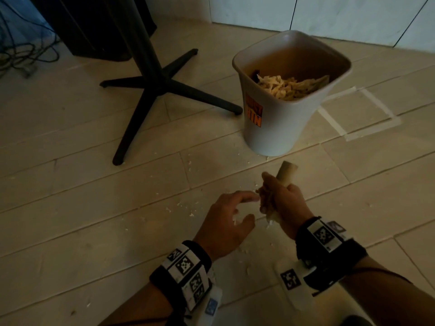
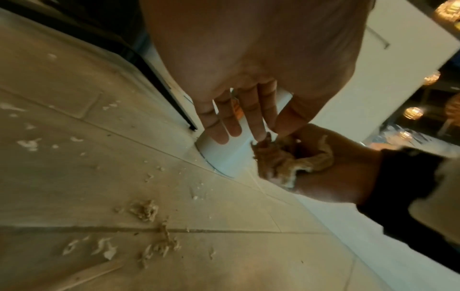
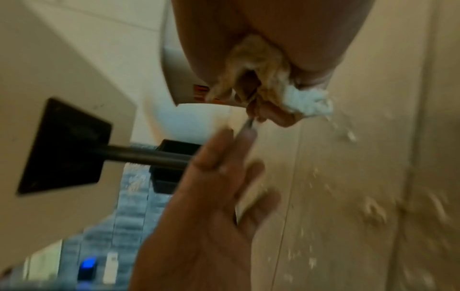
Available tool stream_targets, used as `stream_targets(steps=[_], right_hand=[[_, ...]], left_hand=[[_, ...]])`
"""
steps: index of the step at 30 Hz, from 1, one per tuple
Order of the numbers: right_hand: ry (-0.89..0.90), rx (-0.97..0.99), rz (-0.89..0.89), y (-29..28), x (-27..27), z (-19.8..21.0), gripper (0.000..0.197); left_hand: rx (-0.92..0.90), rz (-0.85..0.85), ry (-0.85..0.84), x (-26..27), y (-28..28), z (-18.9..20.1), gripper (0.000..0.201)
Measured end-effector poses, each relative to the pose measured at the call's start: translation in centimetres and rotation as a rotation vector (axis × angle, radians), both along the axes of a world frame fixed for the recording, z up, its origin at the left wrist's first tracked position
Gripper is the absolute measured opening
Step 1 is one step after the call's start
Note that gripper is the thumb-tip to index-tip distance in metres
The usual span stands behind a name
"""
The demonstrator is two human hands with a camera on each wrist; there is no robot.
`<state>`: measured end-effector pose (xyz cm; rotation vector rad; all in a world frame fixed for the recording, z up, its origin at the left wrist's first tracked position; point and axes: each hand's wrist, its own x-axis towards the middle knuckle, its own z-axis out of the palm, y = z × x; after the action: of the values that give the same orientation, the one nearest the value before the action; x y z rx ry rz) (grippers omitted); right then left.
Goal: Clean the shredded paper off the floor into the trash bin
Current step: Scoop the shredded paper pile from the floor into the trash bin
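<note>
The right hand [image 1: 280, 196] is covering most of the shredded paper [image 2: 286, 159] it is holding; the right wrist view is blurring the trash bin [image 3: 174, 69] label.

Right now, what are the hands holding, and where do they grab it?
The right hand grips a beige wad of shredded paper around its middle, both ends poking out of the fist. The left hand holds nothing; its fingers are relaxed.
</note>
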<state>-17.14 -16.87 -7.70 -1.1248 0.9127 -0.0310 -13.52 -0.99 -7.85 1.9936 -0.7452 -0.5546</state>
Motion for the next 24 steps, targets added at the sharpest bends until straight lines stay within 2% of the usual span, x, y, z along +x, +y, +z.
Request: stream_targets(steps=[3,7,14,18,24], right_hand=[[-0.062,-0.156,0.142,-1.6,0.3,2.0,0.04],[-0.142,-0.317,0.27,-3.1,1.7,6.5,0.042],[-0.289,-0.757,0.396,-6.0,6.2,15.6,0.038],[-0.117,-0.94,0.394,-8.4,10.3,17.7,0.047],[0.114,-1.257,0.271,-11.8,14.9,16.8,0.066]], left_hand=[[-0.064,0.121,0.085,1.3,0.9,-1.0,0.026],[0.121,0.154,0.007,2.9,2.4,-4.5,0.012],[0.243,0.149,0.024,3.7,5.2,-7.6,0.011],[0.271,0.148,0.065,4.0,5.8,-8.4,0.008],[0.313,0.163,0.071,4.7,5.6,-8.8,0.01]])
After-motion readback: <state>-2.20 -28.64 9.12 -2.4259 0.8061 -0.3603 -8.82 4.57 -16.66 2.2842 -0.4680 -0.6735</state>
